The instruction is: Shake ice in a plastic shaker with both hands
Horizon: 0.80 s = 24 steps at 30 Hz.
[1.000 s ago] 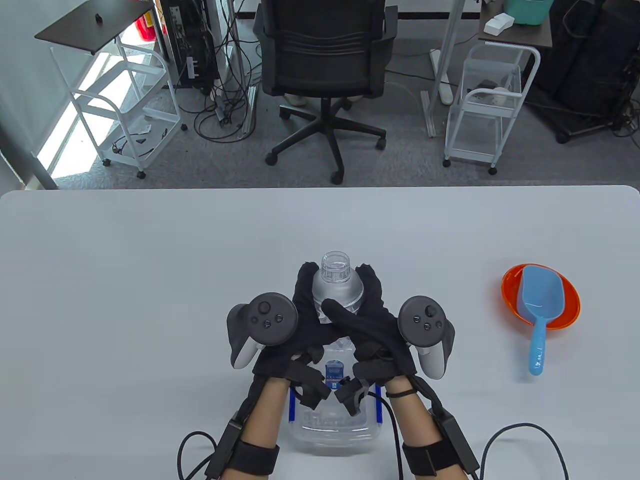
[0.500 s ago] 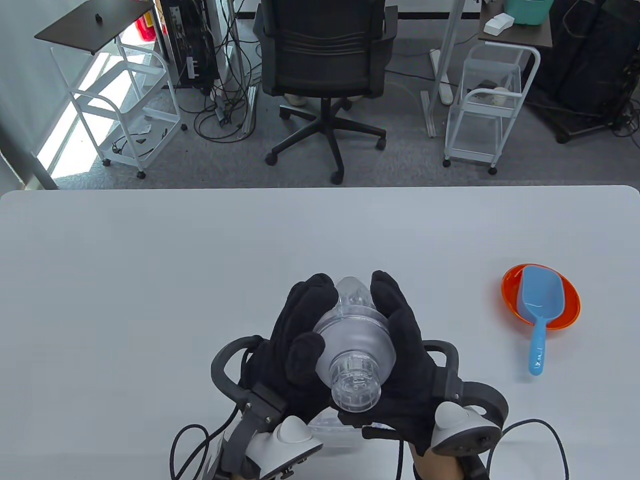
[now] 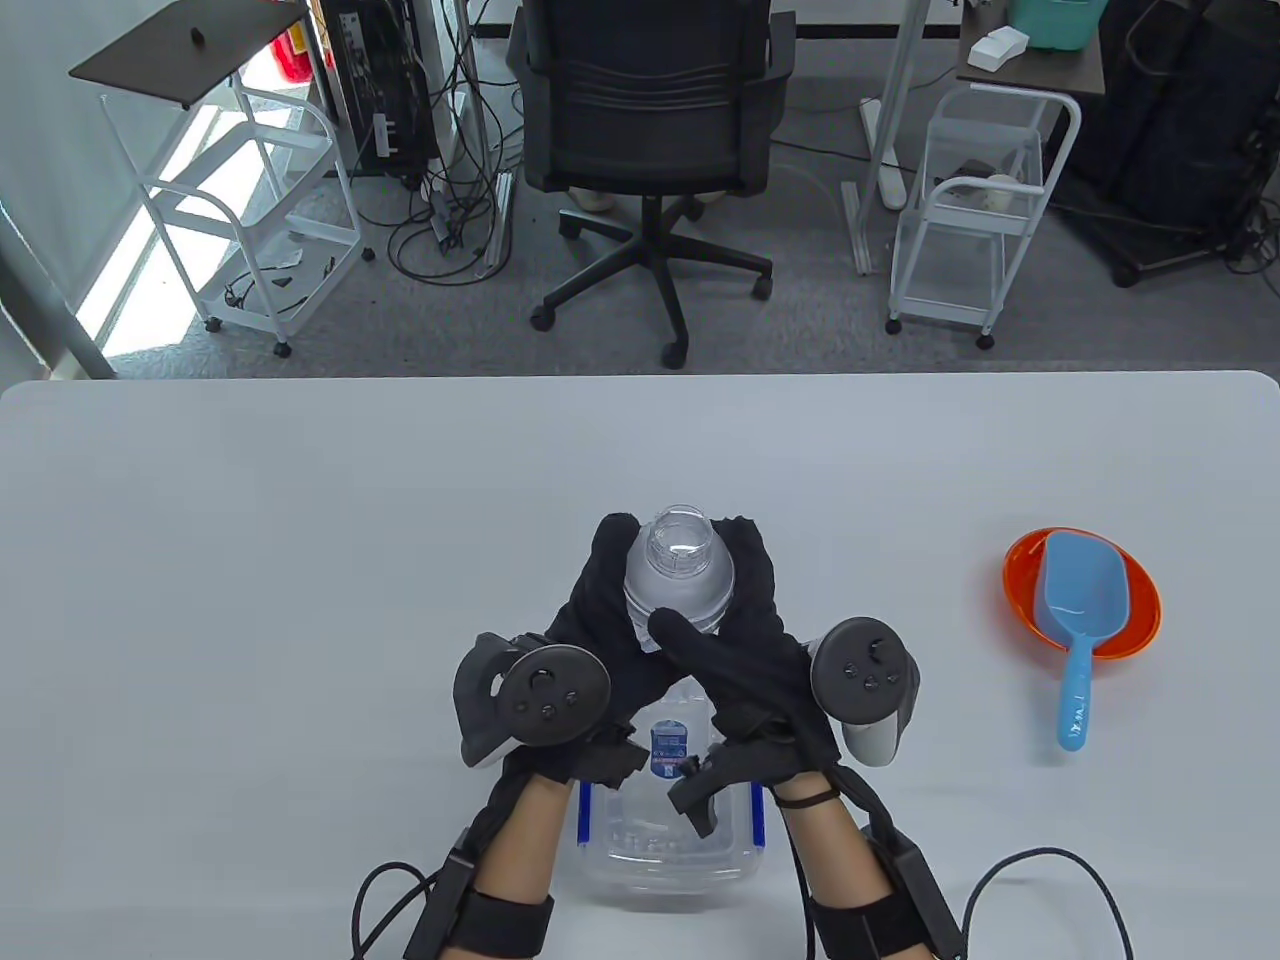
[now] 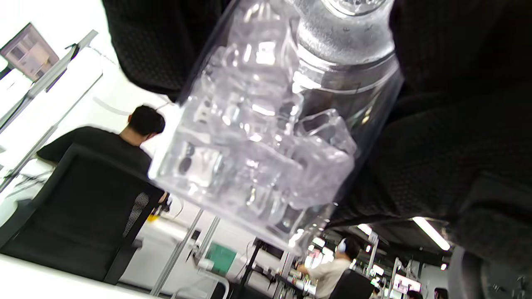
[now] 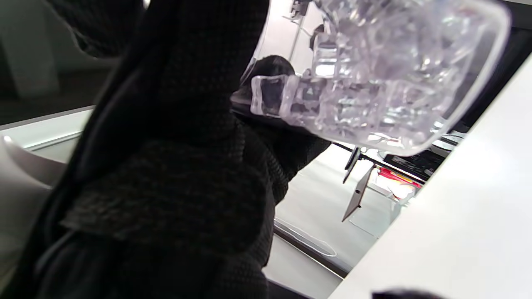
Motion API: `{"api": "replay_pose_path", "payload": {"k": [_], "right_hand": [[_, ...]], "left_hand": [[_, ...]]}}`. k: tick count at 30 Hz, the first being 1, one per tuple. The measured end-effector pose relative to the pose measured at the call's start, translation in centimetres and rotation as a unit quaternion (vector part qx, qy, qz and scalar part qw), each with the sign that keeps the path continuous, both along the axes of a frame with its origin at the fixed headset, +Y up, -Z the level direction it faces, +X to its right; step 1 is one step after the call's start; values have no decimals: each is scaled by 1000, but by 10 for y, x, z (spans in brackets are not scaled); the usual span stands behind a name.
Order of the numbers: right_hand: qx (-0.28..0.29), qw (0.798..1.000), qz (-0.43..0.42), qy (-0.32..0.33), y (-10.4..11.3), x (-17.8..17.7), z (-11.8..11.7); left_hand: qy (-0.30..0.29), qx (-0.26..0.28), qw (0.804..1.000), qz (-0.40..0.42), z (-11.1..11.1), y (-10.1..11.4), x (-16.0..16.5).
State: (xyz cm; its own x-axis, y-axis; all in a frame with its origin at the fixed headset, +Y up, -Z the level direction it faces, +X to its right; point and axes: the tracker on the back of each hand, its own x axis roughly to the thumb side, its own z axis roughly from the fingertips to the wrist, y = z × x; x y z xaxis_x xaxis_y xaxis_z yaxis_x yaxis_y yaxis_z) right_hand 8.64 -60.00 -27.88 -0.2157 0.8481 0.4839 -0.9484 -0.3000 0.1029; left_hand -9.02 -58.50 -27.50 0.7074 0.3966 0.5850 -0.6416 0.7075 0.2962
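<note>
One clear plastic shaker (image 3: 678,580), held above the white table (image 3: 250,560) near its front middle, cap end tilted away from the person and its base toward them. Two gloved hands hold it: the left hand (image 3: 600,625) wraps the shaker's left side with its fingers curled over the domed top, and the right hand (image 3: 745,640) wraps the right side, its thumb crossing the front of the shaker body. Both hands' fingers are clamped on the shaker; fingertips of the two hands come close together behind the cap. Two trackers, one on the back of each hand: the left tracker (image 3: 545,695) and the right tracker (image 3: 865,680). In the left wrist view the shaker body is packed with ice cubes (image 4: 253,153), several, exact count not readable; the right wrist view shows the same cubes piled toward the base. One clear lidded container (image 3: 665,850) with blue clips lies on the table under the forearms, at the front edge. One orange bowl (image 3: 1140,610) sits well apart to the right, with one blue scoop (image 3: 1080,620) resting in it, handle over the near rim.
</note>
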Motion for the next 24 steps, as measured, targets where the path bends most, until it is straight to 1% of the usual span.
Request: {"api": "replay_pose_path", "payload": {"k": [2, 3, 4, 5, 6, 7, 8, 9, 10, 11, 12, 14, 15, 16, 17, 18, 19, 20, 21, 22, 23, 24], "right_hand": [[10, 1000, -2, 1, 7, -1, 5], [5, 1000, 2, 1, 6, -1, 5], [-6, 1000, 8, -1, 4, 0, 3], [-46, 998, 29, -9, -8, 2, -5], [-65, 997, 35, -7, -15, 2, -10], [-104, 994, 30, 10, -30, 3, -18], [-151, 988, -1, 36, -48, 3, -25], [-177, 983, -28, 47, -58, 3, -29], [-195, 978, -59, 54, -65, 3, -31], [-192, 978, -66, 56, -63, 2, -30], [-167, 983, -56, 50, -53, 0, -27], [-78, 996, -21, 45, -21, -1, -14], [-7, 999, -2, 34, 2, -3, 0], [52, 998, 7, 23, 17, -4, 12], [137, 991, 11, 2, 35, -4, 31], [211, 977, 10, -17, 50, -5, 49], [256, 966, 10, -22, 59, -5, 59], [293, 956, 21, -29, 67, -8, 72], [294, 954, 43, -52, 67, -10, 75], [284, 954, 59, -79, 62, -12, 71], [253, 959, 68, -107, 51, -13, 58], [218, 968, 62, -104, 41, -13, 47]], "left_hand": [[10, 27, 1000, -2, 6, 4, 1], [27, 42, 999, -9, 6, 2, 0], [34, 39, 999, -15, 3, 0, 0], [28, 5, 999, -29, -4, -7, 0], [23, -29, 999, -31, -10, -14, 0], [13, -92, 995, -24, -18, -25, 0], [-3, -151, 988, -17, -26, -38, 1], [-8, -179, 984, -13, -29, -44, 2], [-11, -189, 982, -11, -31, -47, 2], [-12, -182, 983, -13, -30, -45, 2], [-11, -156, 987, -21, -26, -34, 1], [-8, -71, 997, -12, -9, -8, -1], [-3, 0, 1000, 4, 7, 9, 0], [5, 53, 999, 12, 19, 21, 0], [25, 126, 992, 14, 39, 36, 1], [45, 198, 979, 3, 57, 49, 1], [63, 243, 968, -8, 67, 56, 1], [93, 283, 954, -27, 74, 61, -1], [93, 283, 954, -39, 71, 60, -3], [82, 257, 962, -30, 64, 56, -5], [53, 199, 979, -7, 49, 45, -5], [36, 157, 987, 11, 38, 36, -6]]}}
